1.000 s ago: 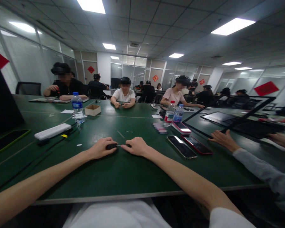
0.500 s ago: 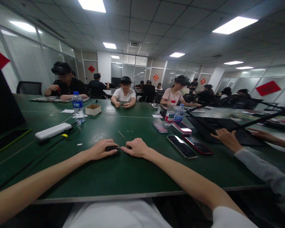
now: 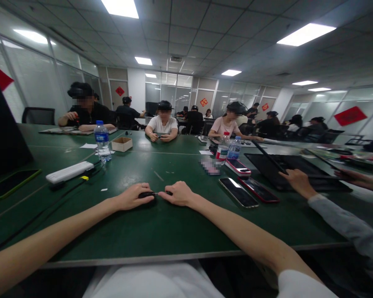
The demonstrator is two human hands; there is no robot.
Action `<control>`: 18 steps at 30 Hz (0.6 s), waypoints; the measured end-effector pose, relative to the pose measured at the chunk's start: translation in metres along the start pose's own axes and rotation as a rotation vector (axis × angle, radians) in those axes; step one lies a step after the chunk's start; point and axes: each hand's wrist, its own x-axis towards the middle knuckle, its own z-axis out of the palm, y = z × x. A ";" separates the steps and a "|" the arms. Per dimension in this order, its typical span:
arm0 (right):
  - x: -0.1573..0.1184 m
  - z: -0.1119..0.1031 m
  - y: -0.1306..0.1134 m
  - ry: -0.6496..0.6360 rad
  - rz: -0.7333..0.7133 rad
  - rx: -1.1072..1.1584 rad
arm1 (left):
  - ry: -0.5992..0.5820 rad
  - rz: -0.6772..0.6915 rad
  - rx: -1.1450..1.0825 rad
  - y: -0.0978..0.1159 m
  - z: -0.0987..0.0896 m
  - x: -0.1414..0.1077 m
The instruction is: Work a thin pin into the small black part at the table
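Observation:
My left hand (image 3: pixel 133 197) is closed on a dark handle-like piece (image 3: pixel 146 194), thumb stretched along it. A thin metal shaft (image 3: pixel 157 193) bridges the short gap between my hands. Opposite, my right hand (image 3: pixel 180 193) is closed, with a small black piece (image 3: pixel 169 193) showing beyond its thumb. Whether the dark parts and shaft form one tool is unclear at this size. Below the left thumb, a rounded dark part shows. Both hands rest low over the green table (image 3: pixel 136 236), and my fingers hide much of what they grip.
Two phones (image 3: pixel 238 192) (image 3: pixel 258 189) lie right of my hands, near bottles (image 3: pixel 222 147). A co-worker's hands (image 3: pixel 299 182) hold a black frame at far right. Leftward are a white power strip (image 3: pixel 70 171), cable, bottle (image 3: pixel 102 140), open box (image 3: pixel 122 144) and green-edged phone (image 3: pixel 14 184).
My hands stay nearly in place; more of the dark part shows beneath my left thumb. At the right, the co-worker's hands have shifted and the black frame's bars sit at a different angle.

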 end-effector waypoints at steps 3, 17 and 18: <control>0.000 0.001 0.000 0.010 0.012 -0.018 | -0.007 -0.006 0.018 -0.001 0.002 0.000; 0.005 0.000 -0.013 0.012 0.000 0.012 | 0.002 -0.012 0.078 -0.007 0.007 0.002; 0.005 0.000 -0.012 0.015 0.009 0.011 | 0.001 -0.017 0.078 -0.008 0.006 0.002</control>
